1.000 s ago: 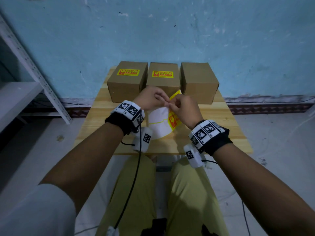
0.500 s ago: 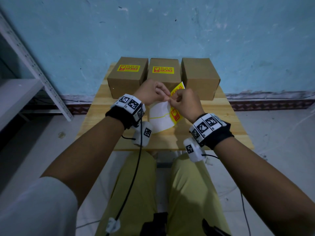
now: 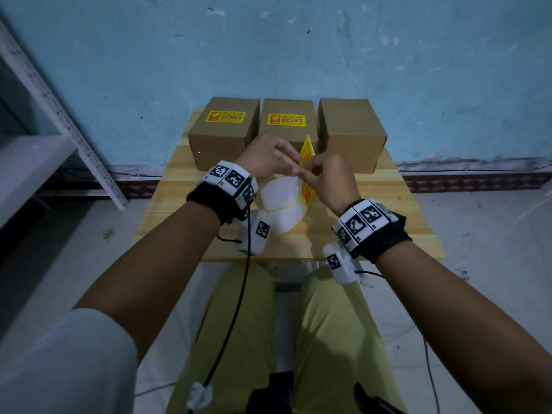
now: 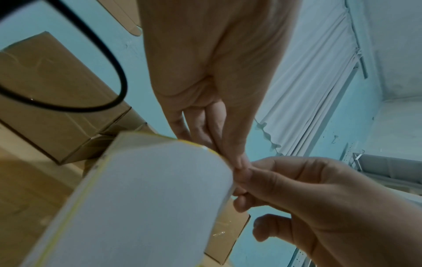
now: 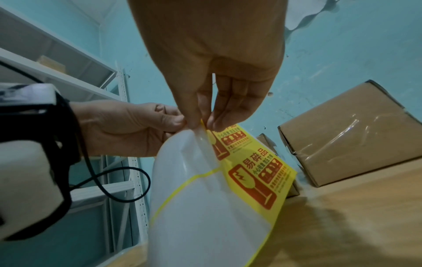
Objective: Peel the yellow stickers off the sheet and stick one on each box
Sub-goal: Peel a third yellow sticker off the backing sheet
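Note:
Three brown cardboard boxes stand in a row at the back of the wooden table (image 3: 373, 234). The left box (image 3: 221, 144) and the middle box (image 3: 285, 132) each carry a yellow sticker (image 3: 226, 116) on top; the top of the right box (image 3: 351, 135) is bare. Both hands hold the sticker sheet (image 3: 280, 201) up in front of the middle box. My left hand (image 3: 294, 161) pinches the sheet's white backing (image 5: 200, 207) at its top edge. Beside it, my right hand (image 3: 304, 171) pinches the top corner of a yellow sticker (image 5: 253, 171).
A blue wall rises right behind the boxes. A white metal shelf rack (image 3: 59, 121) stands on the left. A black cable (image 3: 239, 294) hangs from my left wrist across my lap. The table's near edge lies just above my knees.
Both hands have lifted the sheet a little higher and closer to the boxes. The yellow sticker part now stands more upright and edge-on. Both pinches are unchanged.

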